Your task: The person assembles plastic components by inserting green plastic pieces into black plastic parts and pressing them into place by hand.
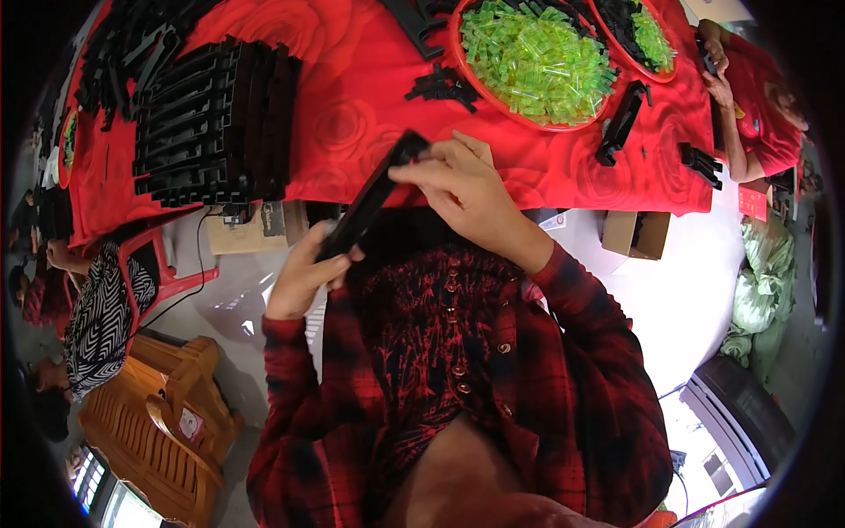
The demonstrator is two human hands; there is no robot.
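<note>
A long, narrow black plastic part [365,207] is held at a slant in front of my chest, just off the near edge of the table. Its lower end is gripped by my left hand [304,273], thumb on top and fingers wrapped beneath. Over the upper end, my right hand [462,185] has its bent fingertips pressed against the part. Whether a small piece is between those fingertips is hidden by blur. Beyond the right hand, a red round basin [459,66] holds many small translucent yellow-green plastic pieces [537,62].
On the red tablecloth [343,123], a stack of black parts [211,123] stands left, with loose ones [132,66] behind. Small black pieces [443,86] lie by the basin; a black part [621,123] lies right. Another person [757,106] sits right. A red chair [167,264] stands left.
</note>
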